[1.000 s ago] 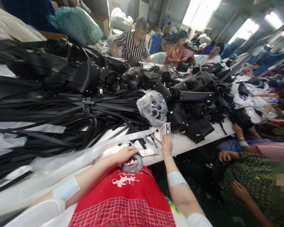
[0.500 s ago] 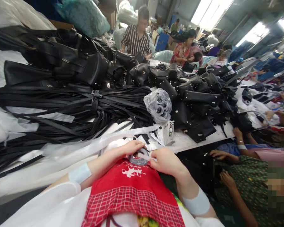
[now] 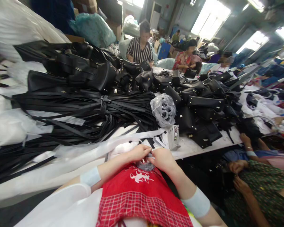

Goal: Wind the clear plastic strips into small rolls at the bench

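My left hand [image 3: 141, 152] and my right hand [image 3: 163, 159] come together above the red apron [image 3: 130, 183], fingertips nearly touching. Both are closed in a pinch, and whatever small piece lies between the fingers is hidden. Just beneath them, against the apron, sits a grey translucent ring-shaped roll [image 3: 146, 166], partly covered by my fingers. Beyond my hands, at the table edge, a clear plastic bag [image 3: 163, 110] holds several similar rolls. Beside that bag stands a small white box-like item [image 3: 174, 137].
A bundle of long black straps [image 3: 82, 108] covers the table on the left. Black bags [image 3: 205, 102] are piled behind and to the right. A long white strip [image 3: 104, 142] runs along the near edge. At right, a co-worker's hands [image 3: 240, 176] work close by.
My hands have drawn closer together, fingertips now meeting over the roll. The pale strip seen at my right fingers earlier is no longer plainly visible. The view has shifted.
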